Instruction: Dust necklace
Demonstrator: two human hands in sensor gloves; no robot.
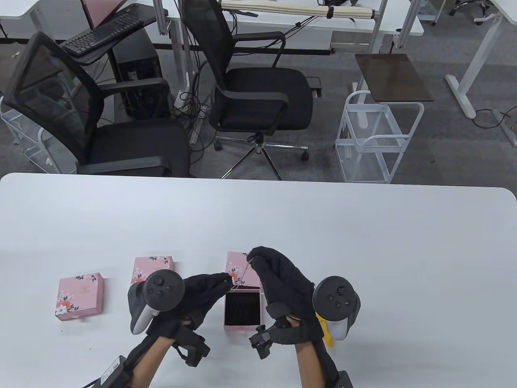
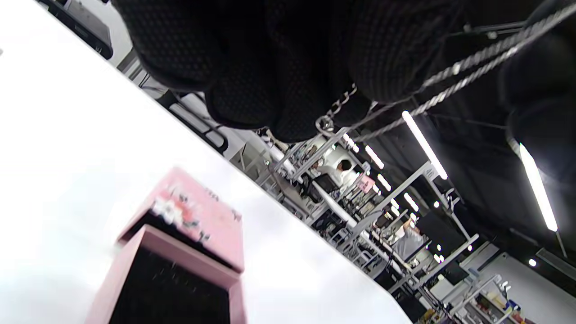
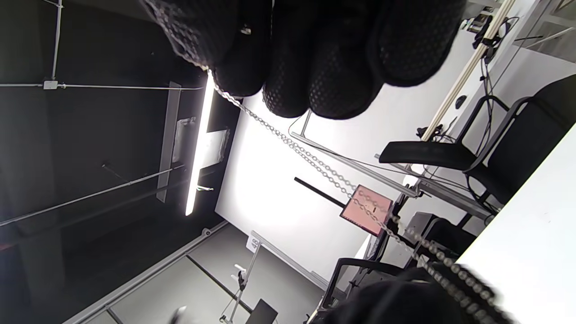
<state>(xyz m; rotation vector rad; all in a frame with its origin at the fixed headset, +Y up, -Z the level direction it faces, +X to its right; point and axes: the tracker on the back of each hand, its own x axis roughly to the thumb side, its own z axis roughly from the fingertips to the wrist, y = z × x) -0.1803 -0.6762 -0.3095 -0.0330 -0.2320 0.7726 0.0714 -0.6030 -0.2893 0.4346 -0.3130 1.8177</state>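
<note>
A thin silver necklace (image 1: 242,271) is stretched between both gloved hands above an open pink box (image 1: 242,309) with black lining. My left hand (image 1: 223,281) pinches the chain's lower end near the clasp (image 2: 326,122). Farther and higher, my right hand (image 1: 254,256) pinches the other end. In the left wrist view the chain (image 2: 472,53) runs taut up to the right from my curled fingers (image 2: 288,81), with the box (image 2: 180,252) below. In the right wrist view the chain (image 3: 315,163) slants down to the right from my fingertips (image 3: 225,49).
The box's flowered lid (image 1: 235,266) lies just behind it. Two closed pink boxes (image 1: 79,297) (image 1: 152,268) sit to the left on the white table (image 1: 363,242). A yellow object (image 1: 328,332) shows partly under my right wrist. Office chairs stand beyond the far edge.
</note>
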